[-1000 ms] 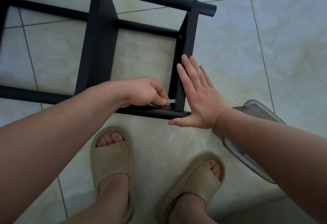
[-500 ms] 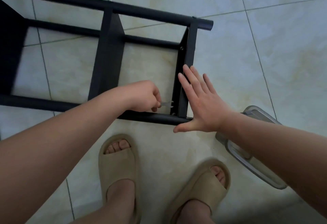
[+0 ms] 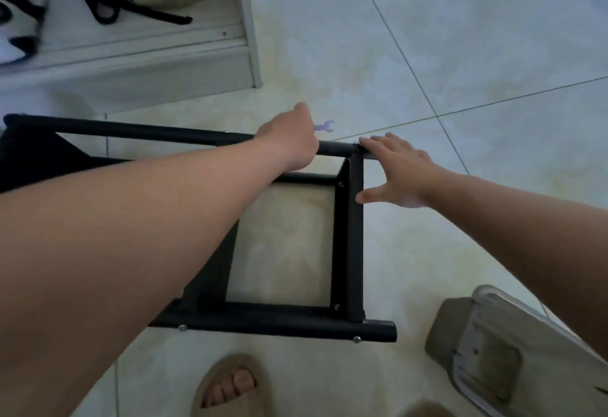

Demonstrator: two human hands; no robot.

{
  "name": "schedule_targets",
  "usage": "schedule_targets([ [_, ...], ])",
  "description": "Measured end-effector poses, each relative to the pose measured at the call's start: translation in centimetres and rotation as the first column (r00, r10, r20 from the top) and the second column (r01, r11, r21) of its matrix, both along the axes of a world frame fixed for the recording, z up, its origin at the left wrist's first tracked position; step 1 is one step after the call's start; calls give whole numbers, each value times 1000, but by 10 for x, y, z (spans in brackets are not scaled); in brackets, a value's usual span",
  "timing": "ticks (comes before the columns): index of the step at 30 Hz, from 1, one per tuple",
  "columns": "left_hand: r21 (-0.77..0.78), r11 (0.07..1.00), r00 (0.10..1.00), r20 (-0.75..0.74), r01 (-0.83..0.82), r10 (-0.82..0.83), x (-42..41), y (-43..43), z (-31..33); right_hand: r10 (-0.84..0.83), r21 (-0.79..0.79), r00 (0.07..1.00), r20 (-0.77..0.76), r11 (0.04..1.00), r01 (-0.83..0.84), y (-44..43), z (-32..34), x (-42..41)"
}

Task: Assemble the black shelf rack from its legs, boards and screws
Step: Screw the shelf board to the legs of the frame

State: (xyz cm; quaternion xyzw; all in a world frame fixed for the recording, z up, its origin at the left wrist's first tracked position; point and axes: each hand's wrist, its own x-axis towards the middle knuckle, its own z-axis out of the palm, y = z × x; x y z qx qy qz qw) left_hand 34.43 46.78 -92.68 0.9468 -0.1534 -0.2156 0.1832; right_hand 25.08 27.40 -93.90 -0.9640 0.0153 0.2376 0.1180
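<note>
Lying on its side on the tiled floor (image 3: 460, 54), the rack (image 3: 357, 252) is seen from above, with one long tube (image 3: 148, 130) on the far side and a second tube (image 3: 296, 323) near the feet. The two are joined at the right end by a short board (image 3: 339, 245). The left hand (image 3: 289, 140) is placed over the far tube, seen from the back. Its fingers are curled under and mostly hidden, and a small wrench (image 3: 325, 126) is held in them, its forked end showing just beyond the knuckles. The right hand (image 3: 398, 170) is spread flat with straight fingers (image 3: 371, 145) — their tips are laid on the end of the far tube, and the thumb (image 3: 368, 198) is pressed against the side of the end piece; nothing is gripped by it. Two screws (image 3: 356, 338) are seen in the near tube. A sandal (image 3: 230, 380) is below the rack, a grey container (image 3: 487, 347) is at the right, apart from it — and a cabinet (image 3: 164, 64) is behind.
</note>
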Motion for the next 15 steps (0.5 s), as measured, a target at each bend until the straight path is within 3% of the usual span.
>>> schedule_targets([
  [3, 83, 996, 998, -57, 17, -12, 20, 2, -19, -49, 25, 989, -141, 998, 53, -6, -9, 24],
  [5, 101, 995, 998, -68, 27, -21, 26, 7, -28, -70, 50, 986, -154, 996, 79, -7, -10, 30],
  [10, 118, 989, 993, -89, 91, -80, 21, 18, -17, -17, 5, 997, -75, 1000, 17, 5, 6, 7],
  [15, 164, 971, 983, -77, 176, -165, -21, 31, 44, 56, -99, 994, 95, 994, -46, 28, 60, -55],
])
